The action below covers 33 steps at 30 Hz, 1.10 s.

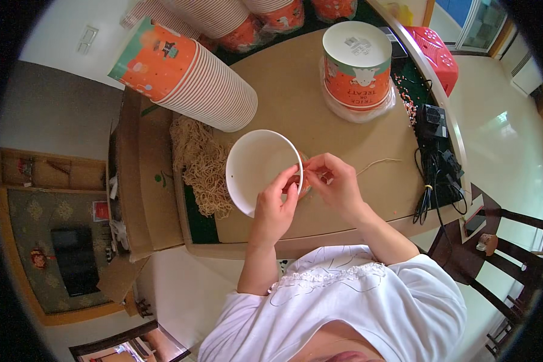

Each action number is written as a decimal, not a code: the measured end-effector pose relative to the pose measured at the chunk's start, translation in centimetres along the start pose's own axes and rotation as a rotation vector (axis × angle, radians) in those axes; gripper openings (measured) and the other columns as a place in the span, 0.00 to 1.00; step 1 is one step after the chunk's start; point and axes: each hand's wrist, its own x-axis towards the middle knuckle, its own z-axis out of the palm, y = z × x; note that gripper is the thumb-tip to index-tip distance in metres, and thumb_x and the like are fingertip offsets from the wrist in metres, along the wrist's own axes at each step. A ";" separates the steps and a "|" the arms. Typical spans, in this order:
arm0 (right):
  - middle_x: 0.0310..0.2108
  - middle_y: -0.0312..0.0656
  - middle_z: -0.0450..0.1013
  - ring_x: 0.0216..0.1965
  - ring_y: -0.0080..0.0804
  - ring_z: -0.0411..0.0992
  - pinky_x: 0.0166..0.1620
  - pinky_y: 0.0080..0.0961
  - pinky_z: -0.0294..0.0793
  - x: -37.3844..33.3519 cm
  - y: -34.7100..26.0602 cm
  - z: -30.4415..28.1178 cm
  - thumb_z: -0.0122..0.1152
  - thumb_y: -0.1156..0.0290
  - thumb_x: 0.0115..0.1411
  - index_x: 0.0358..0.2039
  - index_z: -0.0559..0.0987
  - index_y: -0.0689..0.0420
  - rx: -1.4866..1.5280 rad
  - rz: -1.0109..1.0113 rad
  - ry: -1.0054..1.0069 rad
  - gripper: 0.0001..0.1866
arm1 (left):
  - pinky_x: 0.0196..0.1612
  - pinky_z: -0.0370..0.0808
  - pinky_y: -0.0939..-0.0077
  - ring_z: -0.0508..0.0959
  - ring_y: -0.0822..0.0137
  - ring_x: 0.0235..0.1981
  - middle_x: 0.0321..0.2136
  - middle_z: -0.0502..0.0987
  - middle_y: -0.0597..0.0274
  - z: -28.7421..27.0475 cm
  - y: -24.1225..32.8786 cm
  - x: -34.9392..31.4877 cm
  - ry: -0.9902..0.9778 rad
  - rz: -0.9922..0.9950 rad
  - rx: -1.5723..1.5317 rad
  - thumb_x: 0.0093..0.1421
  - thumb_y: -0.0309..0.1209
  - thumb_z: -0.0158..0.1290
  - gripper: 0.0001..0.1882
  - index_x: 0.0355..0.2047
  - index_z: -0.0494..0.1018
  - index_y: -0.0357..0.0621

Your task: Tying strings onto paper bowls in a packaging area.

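Observation:
A paper bucket [256, 172] with a white inside lies tilted on the cardboard-covered table, its mouth facing me. My left hand [273, 210] is closed at the bucket's right rim, fingers curled over the edge. Close beside it, my right hand [336, 184] pinches at the bucket's outer wall. A thin beige string [377, 163] trails to the right from behind my right hand; it seems to run into the pinch, though the fingertips hide the exact spot. A tangled heap of beige strings [202, 166] rests left of the bucket.
A tall stack of orange-and-green buckets [190, 78] leans at the far left. One upside-down bucket [357, 75] stands far right on a plastic-wrapped base. Small beads [407, 99] are scattered near black cables [428, 190] along the right edge. More wrapped stacks [223, 24] line the back.

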 end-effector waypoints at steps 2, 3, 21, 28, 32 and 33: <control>0.28 0.40 0.73 0.27 0.24 0.72 0.28 0.21 0.72 -0.1 0.2 0.1 0.62 0.80 0.53 0.31 0.75 0.60 -0.006 -0.009 0.006 0.06 | 0.39 0.76 0.72 0.81 0.63 0.36 0.35 0.79 0.50 0.1 0.0 0.0 -0.015 -0.011 -0.009 0.61 0.21 0.46 0.17 0.51 0.69 0.35; 0.28 0.40 0.73 0.27 0.24 0.72 0.28 0.21 0.72 -0.1 0.1 0.1 0.62 0.80 0.53 0.31 0.75 0.60 -0.005 -0.010 0.006 0.06 | 0.39 0.76 0.72 0.81 0.63 0.36 0.35 0.79 0.50 0.1 0.0 0.1 -0.015 -0.011 -0.008 0.61 0.21 0.46 0.17 0.51 0.69 0.35; 0.29 0.41 0.73 0.25 0.31 0.73 0.30 0.25 0.74 -2.0 -4.6 -1.8 0.61 0.78 0.54 0.37 0.75 0.58 -0.278 -0.029 -0.185 0.09 | 0.26 0.72 0.65 0.77 0.57 0.24 0.24 0.76 0.54 1.6 -0.1 1.0 0.205 0.022 0.125 0.64 0.26 0.45 0.03 0.37 0.63 0.41; 0.35 0.43 0.70 0.36 0.41 0.72 0.37 0.33 0.74 -3.4 -7.2 0.5 0.58 0.78 0.47 0.41 0.73 0.60 -0.531 -0.499 -0.634 0.18 | 0.27 0.76 0.73 0.76 0.68 0.22 0.29 0.78 0.51 0.4 -0.8 2.1 -0.185 -0.423 -0.888 0.68 0.32 0.38 0.06 0.40 0.61 0.43; 0.36 0.44 0.70 0.36 0.40 0.72 0.37 0.33 0.75 -3.4 -7.0 0.8 0.57 0.77 0.46 0.43 0.71 0.62 -0.663 -0.542 -0.794 0.20 | 0.27 0.76 0.72 0.76 0.65 0.23 0.31 0.77 0.50 -0.2 -0.9 1.8 -0.211 -0.547 -1.144 0.67 0.33 0.41 0.07 0.40 0.63 0.43; 0.38 0.44 0.69 0.38 0.40 0.72 0.38 0.31 0.75 -3.4 -6.9 0.7 0.55 0.76 0.44 0.47 0.70 0.64 -0.712 -0.560 -0.843 0.25 | 0.27 0.75 0.71 0.76 0.66 0.24 0.30 0.76 0.52 -0.2 -1.5 1.8 -0.263 -0.532 -1.229 0.67 0.32 0.40 0.07 0.39 0.64 0.42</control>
